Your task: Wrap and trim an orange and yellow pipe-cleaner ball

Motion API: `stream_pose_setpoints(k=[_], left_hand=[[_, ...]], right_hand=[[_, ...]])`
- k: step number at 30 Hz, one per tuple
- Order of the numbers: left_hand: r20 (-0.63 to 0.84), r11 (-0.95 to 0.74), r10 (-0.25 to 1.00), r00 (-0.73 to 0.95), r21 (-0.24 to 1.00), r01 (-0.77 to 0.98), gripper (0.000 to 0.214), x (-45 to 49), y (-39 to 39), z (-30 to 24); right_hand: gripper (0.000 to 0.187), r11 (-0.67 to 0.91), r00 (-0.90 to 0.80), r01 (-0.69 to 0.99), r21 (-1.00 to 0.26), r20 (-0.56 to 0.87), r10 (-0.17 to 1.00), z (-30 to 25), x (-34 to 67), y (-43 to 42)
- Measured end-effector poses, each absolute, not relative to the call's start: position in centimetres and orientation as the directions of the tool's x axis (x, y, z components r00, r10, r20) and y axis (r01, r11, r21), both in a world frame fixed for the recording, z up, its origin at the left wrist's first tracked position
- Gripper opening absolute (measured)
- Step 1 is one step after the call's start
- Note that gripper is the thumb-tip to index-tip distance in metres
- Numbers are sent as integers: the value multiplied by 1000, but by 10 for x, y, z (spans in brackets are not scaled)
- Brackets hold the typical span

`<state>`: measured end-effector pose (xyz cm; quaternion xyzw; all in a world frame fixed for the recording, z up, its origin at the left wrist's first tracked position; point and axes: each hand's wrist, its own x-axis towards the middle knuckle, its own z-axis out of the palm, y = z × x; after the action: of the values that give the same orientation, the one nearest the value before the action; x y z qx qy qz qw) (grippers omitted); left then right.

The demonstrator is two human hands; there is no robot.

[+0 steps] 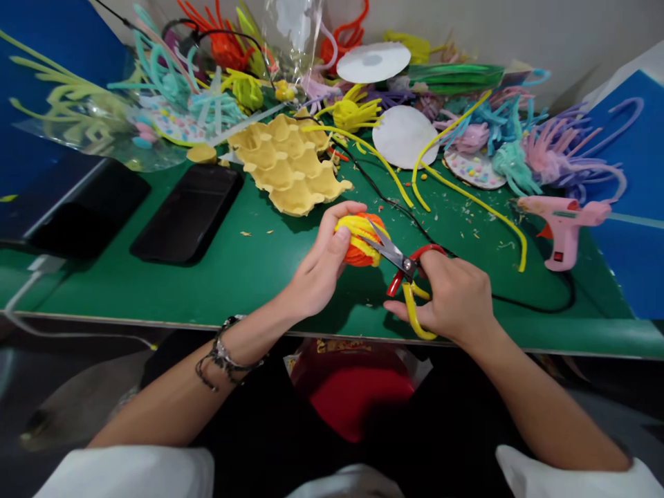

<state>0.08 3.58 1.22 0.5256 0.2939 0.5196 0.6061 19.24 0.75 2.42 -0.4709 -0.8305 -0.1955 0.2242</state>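
Note:
My left hand (321, 266) is closed around a small ball of orange and yellow pipe cleaners (362, 240), held just above the green table (249, 270). My right hand (456, 297) grips a pair of scissors (402, 266) with one red and one yellow handle. The blades are parted and their tips touch the top of the ball. A bracelet sits on my left wrist.
A yellow egg carton (290, 162), two dark phones (189, 211), a pink glue gun (563, 221) with a black cord, white discs (404, 135), long yellow pipe cleaners (467, 197) and heaps of coloured pipe-cleaner shapes crowd the back. A red bag (353, 387) lies in my lap.

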Motion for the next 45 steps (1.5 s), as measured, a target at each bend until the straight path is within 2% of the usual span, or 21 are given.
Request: stream_pose_setpoints(k=[5,11,19,23,29,32,36,38,41,45], left_hand=[[198,-81,938,285,923,-376,38,-1,35,13],[223,-132,933,283,942,-307,42,-3,36,10],[162,-70,946,281,947,-312,40,-2,37,9],[143,-51,947,289,952,-303,40,-2,37,10],[104,-12,953,284,951,-308,42,-3,39,9],[98,-16,959,264,955,-297,38,-2,40,9],[67,-2,977,202,952,-306,35,0,42,11],[41,26,983,178,935,-354,37,1,44,13],[-36,126,975,218,900,-418,46,0,46,15],[-135,282,925,355,870,-404,51,-5,50,14]], right_hand=[[51,492,-467,863,115,555,689,24,191,8],[51,501,-477,857,125,561,677,23,193,9],[50,461,-483,867,190,548,683,17,194,13],[50,441,-462,881,173,518,720,16,194,15],[47,447,-441,883,141,574,690,14,193,16],[44,452,-383,892,17,561,734,12,192,16],[42,386,-216,875,-291,480,850,12,190,16],[38,335,-139,852,-401,445,885,14,190,16],[29,313,-109,823,-474,408,906,15,191,16],[26,345,-144,809,-475,409,901,15,190,15]])
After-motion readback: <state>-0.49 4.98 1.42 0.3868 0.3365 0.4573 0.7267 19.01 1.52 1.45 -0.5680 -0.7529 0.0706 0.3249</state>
